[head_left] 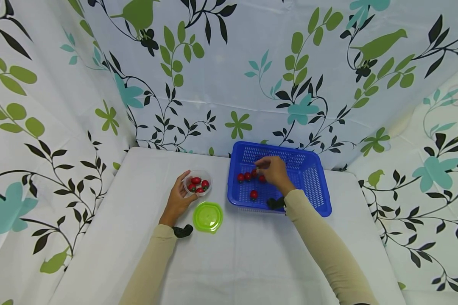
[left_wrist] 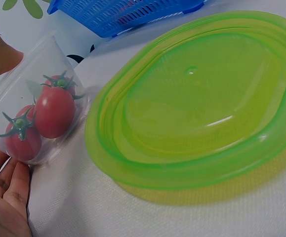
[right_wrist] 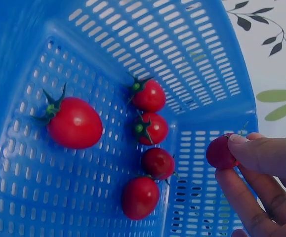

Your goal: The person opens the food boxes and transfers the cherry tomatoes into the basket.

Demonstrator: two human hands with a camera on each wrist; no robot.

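Note:
My left hand (head_left: 177, 203) holds a small clear plastic container (left_wrist: 14, 84), with the thumb at one side and fingers round the other. Inside it lie several cherry tomatoes (head_left: 205, 184) with green stems. Over the blue plastic basket (head_left: 316, 182), my right hand (head_left: 274, 170) pinches one cherry tomato (right_wrist: 219, 153) between thumb and fingertips. Below, a row of cherry tomatoes (right_wrist: 151, 129) lies on the basket floor near a side wall, and a single tomato (right_wrist: 76, 123) sits apart from them.
A green translucent lid (head_left: 208, 217) lies flat on the white-covered table (head_left: 229, 262), close to the container and left of the basket. Behind the table hangs a leaf-patterned cloth (head_left: 213, 93), with similar cloth at both sides.

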